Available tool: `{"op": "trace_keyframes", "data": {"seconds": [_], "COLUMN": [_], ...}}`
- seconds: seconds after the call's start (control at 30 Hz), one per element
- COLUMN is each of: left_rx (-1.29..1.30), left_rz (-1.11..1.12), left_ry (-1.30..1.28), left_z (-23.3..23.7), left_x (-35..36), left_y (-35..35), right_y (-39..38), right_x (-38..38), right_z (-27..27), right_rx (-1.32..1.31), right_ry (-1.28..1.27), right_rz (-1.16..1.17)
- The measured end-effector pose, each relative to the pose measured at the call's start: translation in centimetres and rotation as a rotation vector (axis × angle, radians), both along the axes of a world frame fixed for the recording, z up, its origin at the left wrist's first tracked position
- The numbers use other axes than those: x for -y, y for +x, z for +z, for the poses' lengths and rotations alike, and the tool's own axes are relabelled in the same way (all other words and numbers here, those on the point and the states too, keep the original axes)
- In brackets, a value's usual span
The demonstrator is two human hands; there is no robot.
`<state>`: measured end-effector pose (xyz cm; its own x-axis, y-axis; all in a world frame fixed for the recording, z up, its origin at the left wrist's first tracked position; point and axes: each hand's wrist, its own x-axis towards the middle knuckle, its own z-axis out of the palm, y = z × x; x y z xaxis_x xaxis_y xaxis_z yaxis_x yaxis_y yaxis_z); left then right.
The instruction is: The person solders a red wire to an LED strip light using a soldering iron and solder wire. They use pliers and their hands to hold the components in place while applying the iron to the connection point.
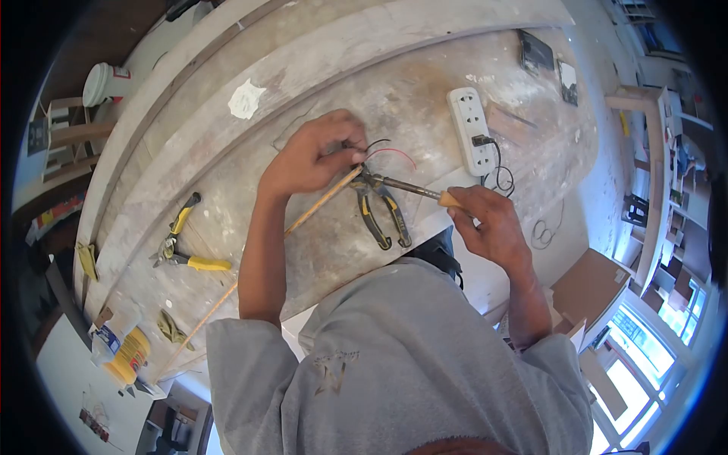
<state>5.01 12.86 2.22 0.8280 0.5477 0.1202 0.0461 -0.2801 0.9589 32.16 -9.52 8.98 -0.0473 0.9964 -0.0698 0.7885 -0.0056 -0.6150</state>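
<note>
My left hand (315, 155) is closed in a pinch above the tabletop, with a red wire (394, 151) and a black wire (377, 142) coming out at its fingertips. Just under those fingers lies the end of a long, thin yellowish strip (326, 199), which runs under my forearm towards the lower left. In my right hand (493, 227) is a soldering iron (409, 187), held by its pale handle. Its metal shaft points left, with the tip close to my left fingertips. Pliers with black and yellow handles (383, 216) lie beneath the shaft.
A white power strip (470, 133) with a black plug (480, 140) lies at the right. Yellow-handled snips (182, 243) rest at the left. A yellow container (130, 353) stands near the lower-left edge. Curved boards (318, 64) span the back of the table.
</note>
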Motion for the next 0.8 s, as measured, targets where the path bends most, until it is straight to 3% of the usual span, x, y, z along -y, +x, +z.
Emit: {"op": "trace_keyframes", "data": {"seconds": [0.17,0.4,0.8], "left_rx": [0.02,0.059,0.105], "left_rz": [-0.129,-0.077,-0.05], "left_ry": [-0.152,-0.098,-0.244], "left_z": [-2.2,-3.3,-4.0], "left_x": [-0.7,-0.3,-0.4], "left_y": [1.3,0.8,1.0], "right_y": [-0.5,-1.0,-0.9], "right_x": [-0.5,-1.5,-2.6], "right_z": [0.3,0.2,0.2], "right_rx": [0.045,0.063,0.066], "right_ry": [-0.018,-0.026,-0.019], "right_rz": [-0.01,0.039,0.012]}}
